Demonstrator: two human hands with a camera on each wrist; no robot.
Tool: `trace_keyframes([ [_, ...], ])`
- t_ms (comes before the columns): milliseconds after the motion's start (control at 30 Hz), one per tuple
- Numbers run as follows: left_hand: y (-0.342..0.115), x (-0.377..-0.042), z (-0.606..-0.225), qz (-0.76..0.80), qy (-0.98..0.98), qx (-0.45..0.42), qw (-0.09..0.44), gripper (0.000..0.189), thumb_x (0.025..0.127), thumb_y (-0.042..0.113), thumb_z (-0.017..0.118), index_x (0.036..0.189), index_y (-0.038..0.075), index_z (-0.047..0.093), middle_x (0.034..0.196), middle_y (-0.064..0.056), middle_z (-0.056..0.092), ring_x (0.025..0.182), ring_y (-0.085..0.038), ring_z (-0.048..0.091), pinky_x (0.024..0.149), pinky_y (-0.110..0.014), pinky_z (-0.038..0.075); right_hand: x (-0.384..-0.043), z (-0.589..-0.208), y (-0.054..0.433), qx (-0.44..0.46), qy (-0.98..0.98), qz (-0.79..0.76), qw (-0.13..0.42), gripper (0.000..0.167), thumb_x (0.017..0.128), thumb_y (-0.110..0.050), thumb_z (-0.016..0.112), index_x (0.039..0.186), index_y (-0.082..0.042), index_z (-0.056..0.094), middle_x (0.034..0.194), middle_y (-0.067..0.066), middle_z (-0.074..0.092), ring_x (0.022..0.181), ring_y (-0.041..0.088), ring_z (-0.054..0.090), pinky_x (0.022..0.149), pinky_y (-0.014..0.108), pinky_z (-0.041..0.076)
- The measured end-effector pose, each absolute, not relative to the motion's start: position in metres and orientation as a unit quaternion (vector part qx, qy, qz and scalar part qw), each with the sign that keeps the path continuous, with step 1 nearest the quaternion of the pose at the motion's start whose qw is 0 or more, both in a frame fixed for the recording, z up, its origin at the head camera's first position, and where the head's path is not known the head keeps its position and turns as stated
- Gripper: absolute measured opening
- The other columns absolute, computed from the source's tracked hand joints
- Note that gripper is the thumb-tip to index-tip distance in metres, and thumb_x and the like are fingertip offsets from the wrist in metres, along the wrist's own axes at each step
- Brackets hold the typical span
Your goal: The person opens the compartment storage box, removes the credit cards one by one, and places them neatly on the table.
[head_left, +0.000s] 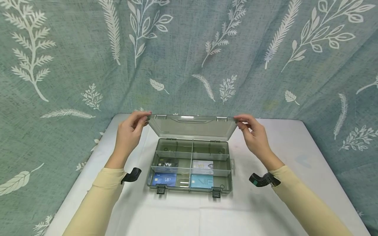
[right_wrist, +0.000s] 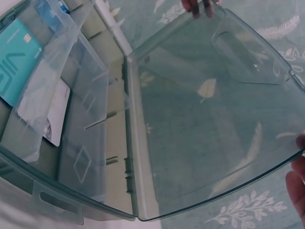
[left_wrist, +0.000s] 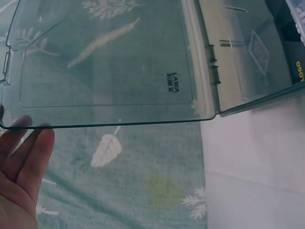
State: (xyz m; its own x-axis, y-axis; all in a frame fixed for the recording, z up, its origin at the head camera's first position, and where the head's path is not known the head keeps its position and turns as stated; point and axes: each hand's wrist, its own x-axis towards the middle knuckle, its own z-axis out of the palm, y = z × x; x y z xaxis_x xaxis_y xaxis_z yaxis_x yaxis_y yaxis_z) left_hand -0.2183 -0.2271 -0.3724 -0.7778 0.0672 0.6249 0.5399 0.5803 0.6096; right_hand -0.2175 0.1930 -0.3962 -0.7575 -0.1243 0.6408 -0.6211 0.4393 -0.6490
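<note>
A smoky grey, see-through compartment box stands on the table with its lid raised at the back. The left hand pinches the lid's upper left corner between thumb and fingers. At the upper right corner, the right hand grips the lid the same way. Inside the box lie a black VIP card and a white one in the middle row. A dark blue card and a light blue card occupy the front row. Nothing shows in the back row.
Two dark latches hang open on the box's front edge. A small loop tab juts from its right side. White cloth covers the table, and a green leaf-patterned curtain hangs right behind it.
</note>
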Motion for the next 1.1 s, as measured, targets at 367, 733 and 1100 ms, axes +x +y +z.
trace_keyframes([
  [367,-0.228,-0.226,-0.372,-0.411,-0.850,-0.192,0.269,0.022,0.102,0.005,0.062,0.121,0.011,0.071,0.120,-0.003,0.073,0.109,-0.024,0.070,0.086,-0.009,0.052,-0.230,-0.403,0.187,0.219,-0.793,0.479,0.308,0.025,0.101,-0.003,0.061,0.124,-0.007,0.068,0.120,0.010,0.070,0.107,0.026,0.065,0.084,0.020,0.050],
  [733,-0.225,-0.242,-0.375,-0.445,-0.833,-0.176,0.279,0.024,0.102,0.006,0.061,0.123,0.010,0.072,0.115,-0.009,0.074,0.105,-0.025,0.072,0.088,-0.015,0.056,-0.243,-0.409,0.185,0.228,-0.803,0.461,0.302,0.036,0.099,0.003,0.062,0.133,-0.006,0.060,0.120,0.014,0.068,0.110,0.031,0.067,0.089,0.026,0.053],
  [1100,-0.217,-0.256,-0.385,-0.443,-0.836,-0.143,0.289,0.033,0.103,0.009,0.061,0.133,0.021,0.066,0.119,-0.007,0.073,0.106,-0.023,0.071,0.089,-0.031,0.060,-0.250,-0.415,0.182,0.223,-0.810,0.456,0.294,0.047,0.100,0.005,0.060,0.143,-0.011,0.053,0.128,0.014,0.065,0.113,0.034,0.067,0.092,0.044,0.057],
])
